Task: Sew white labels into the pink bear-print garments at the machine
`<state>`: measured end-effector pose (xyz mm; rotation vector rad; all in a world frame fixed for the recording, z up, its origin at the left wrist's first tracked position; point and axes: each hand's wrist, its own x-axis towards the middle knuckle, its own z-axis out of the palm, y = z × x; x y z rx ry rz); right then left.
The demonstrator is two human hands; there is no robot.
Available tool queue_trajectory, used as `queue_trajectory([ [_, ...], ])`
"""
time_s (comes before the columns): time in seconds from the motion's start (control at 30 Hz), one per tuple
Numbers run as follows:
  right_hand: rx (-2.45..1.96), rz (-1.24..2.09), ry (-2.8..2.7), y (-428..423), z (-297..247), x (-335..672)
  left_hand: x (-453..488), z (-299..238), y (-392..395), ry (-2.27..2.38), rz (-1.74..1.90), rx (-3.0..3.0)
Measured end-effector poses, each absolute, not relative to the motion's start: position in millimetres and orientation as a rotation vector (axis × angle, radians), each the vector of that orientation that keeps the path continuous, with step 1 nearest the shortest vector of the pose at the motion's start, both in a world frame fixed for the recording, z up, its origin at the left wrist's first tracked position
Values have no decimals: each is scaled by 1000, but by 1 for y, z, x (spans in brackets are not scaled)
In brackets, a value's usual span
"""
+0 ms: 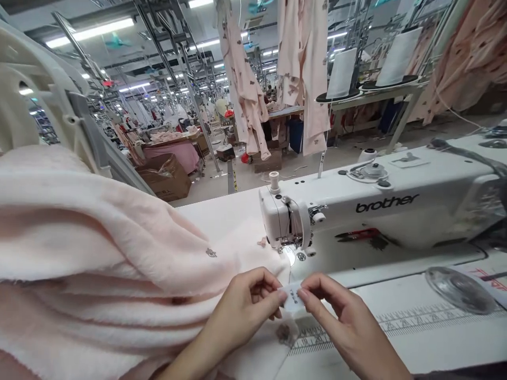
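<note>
Between my two hands is a small white label (pixel 292 297) with dark marks on it. My left hand (pixel 253 301) pinches its left edge with thumb and forefinger. On the opposite edge, the thumb and forefinger of my right hand (pixel 336 311) are closed. Pale pink plush fabric (pixel 130 237) with small dark motifs spreads under my left forearm and reaches the needle area of the white sewing machine (pixel 340 221). The label is held just in front of the machine's needle, above the table edge of the fabric.
Red-handled thread snips (pixel 358 234) lie by the machine's body. A printed ruler (pixel 412 319) runs along the table, with a clear round dish (pixel 459 290) to the right. White thread cones (pixel 343 74) stand behind. Pink garments (pixel 243 89) hang beyond, and a cardboard box (pixel 166 177) sits on the floor.
</note>
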<state>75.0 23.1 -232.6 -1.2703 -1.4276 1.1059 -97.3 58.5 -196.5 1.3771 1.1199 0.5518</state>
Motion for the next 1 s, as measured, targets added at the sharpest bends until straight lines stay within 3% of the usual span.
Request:
queue_trajectory([
  [0.2,-1163,966,-1520,30,-236,70,-90,-201,56,1066,535,1411],
  [0.4,-1000,1240,-1148,32,-241,63,-85,-213,56,958,858,1096],
  [0.5,-962,1242,-1128,31,-242,63,-84,-215,54,933,759,1145],
  [0.7,-1207,1004,-1662,30,-240,80,-91,-206,55,1246,590,1724],
  [1.0,-1294,1017,-1639,27,-242,80,-89,-212,59,1132,574,1309],
])
